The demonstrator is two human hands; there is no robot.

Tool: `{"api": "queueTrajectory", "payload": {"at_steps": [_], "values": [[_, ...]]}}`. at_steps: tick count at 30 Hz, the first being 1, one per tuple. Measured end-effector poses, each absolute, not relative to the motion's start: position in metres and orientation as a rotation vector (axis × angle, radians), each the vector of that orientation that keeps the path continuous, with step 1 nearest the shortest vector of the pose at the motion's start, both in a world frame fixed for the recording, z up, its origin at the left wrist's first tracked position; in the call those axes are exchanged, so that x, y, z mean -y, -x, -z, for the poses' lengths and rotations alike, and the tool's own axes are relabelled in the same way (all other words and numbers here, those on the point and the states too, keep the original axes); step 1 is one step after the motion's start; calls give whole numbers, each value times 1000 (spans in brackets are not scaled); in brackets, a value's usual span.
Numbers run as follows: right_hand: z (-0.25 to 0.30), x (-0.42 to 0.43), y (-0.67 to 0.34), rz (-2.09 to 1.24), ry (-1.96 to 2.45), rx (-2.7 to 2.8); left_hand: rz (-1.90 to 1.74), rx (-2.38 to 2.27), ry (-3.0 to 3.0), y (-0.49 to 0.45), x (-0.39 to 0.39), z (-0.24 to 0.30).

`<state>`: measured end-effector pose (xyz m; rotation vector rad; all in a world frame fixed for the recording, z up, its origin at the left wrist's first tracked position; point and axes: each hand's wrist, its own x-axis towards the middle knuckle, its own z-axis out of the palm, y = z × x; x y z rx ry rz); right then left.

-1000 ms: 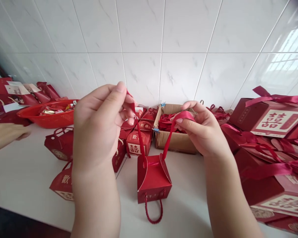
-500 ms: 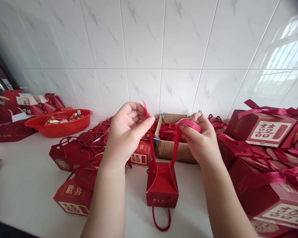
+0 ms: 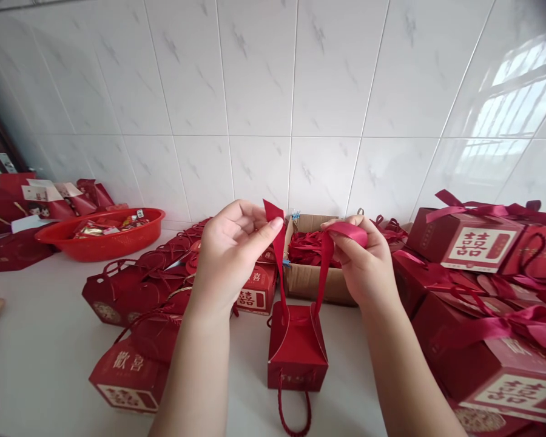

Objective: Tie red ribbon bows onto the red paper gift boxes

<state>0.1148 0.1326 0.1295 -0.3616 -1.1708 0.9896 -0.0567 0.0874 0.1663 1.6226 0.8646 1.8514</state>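
Observation:
A small red gift box (image 3: 297,349) stands on the white table in front of me, its rope handle (image 3: 295,419) hanging toward me. A red ribbon (image 3: 324,276) passes through the top of the box, and both ends rise from it. My left hand (image 3: 236,255) pinches one end between thumb and fingers, with the pointed tip sticking up. Higher on the other side, my right hand (image 3: 363,252) grips the second end, which loops over its fingers. Both hands are above the box and apart from each other.
Behind the box sits a cardboard carton (image 3: 321,285) full of red ribbons. Finished-looking red boxes with bows (image 3: 477,243) are stacked at right. More red boxes (image 3: 131,370) crowd the left, near a red basin (image 3: 104,240) of wrapped sweets. A tiled wall (image 3: 259,79) closes the back.
The ribbon tip at my left hand has turned to show its flat side. Both hands hold nearly the same place on the ribbon; the whole view has shifted slightly.

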Motion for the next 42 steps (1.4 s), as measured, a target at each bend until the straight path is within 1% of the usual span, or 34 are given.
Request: {"api": "queueTrajectory", "payload": {"at_steps": [8,16,24,30,33,42], "values": [[-127,-132,-116,-931,366,1257,-1884,-869,-1640,49,-87,-164],[-131,-126,-118,-747,323,1345,-1952,-941,-1577,47,-90,-163],[-136,-114,-122,-543,396,1348,-2290,-1001,-1717,43,-87,-164],[-137,-115,-123,-588,385,1329,-2369,-1034,-1770,44,-90,-164],[-137,-116,-123,-580,366,1324,-2372,-1054,-1763,45,-91,-163],[-137,-115,-122,-524,414,1342,-2193,-1055,-1647,45,-90,-163]]}}
